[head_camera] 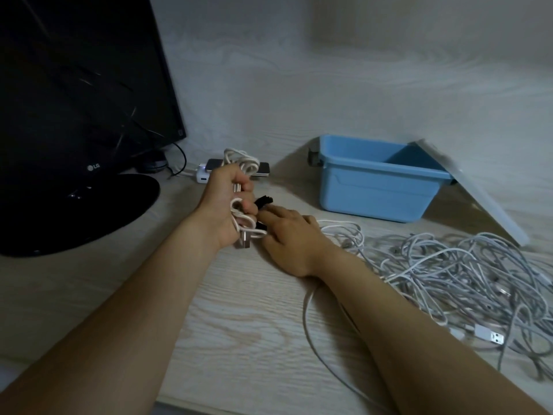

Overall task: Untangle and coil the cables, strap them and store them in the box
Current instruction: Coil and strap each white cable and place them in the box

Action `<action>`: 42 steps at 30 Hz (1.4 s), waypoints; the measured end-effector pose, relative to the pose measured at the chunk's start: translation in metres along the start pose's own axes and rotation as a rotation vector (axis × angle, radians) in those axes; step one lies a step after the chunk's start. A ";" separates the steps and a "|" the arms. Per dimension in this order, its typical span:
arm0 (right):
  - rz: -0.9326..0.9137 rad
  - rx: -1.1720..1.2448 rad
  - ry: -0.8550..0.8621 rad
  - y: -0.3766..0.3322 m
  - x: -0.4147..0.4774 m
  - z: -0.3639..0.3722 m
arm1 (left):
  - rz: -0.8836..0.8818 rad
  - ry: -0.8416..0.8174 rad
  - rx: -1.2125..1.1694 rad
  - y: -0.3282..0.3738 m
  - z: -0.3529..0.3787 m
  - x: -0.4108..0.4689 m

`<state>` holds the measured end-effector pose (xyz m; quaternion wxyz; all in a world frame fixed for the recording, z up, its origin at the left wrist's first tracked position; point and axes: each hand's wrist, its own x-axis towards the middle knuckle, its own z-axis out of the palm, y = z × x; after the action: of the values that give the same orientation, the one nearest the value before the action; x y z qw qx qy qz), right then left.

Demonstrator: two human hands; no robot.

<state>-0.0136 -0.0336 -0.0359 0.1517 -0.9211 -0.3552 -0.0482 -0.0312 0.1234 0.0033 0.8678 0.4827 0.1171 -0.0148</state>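
Coiled cable (241, 161) in left hand (223, 202), right hand (287, 235) beside

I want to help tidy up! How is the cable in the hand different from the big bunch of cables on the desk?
The coiled cable is wound into small neat loops; the cable pile is a loose tangle. The coiled cable is gripped by the left hand; the cable pile lies on the desk. The coiled cable is compact; the cable pile sprawls wide. Both are pale cables, and neither is in the blue box.
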 end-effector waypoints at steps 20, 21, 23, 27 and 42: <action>0.191 0.897 0.613 0.012 -0.007 -0.018 | -0.004 -0.147 0.132 -0.030 0.015 0.004; 0.193 0.985 0.536 0.011 -0.009 -0.017 | 0.023 -0.156 0.137 -0.031 0.017 0.003; 0.225 1.055 0.472 0.012 -0.010 -0.015 | 0.088 -0.133 0.165 -0.033 0.020 0.001; 0.295 1.053 0.478 0.014 -0.010 -0.013 | 0.199 -0.033 0.290 -0.035 0.019 0.000; 0.357 0.626 0.597 0.016 -0.019 -0.023 | 0.309 0.047 0.431 -0.042 0.017 0.007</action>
<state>-0.0168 -0.0639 -0.0215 0.5239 -0.8235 -0.1296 -0.1746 -0.0273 0.0878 -0.0247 0.7338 0.6689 0.0565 0.1043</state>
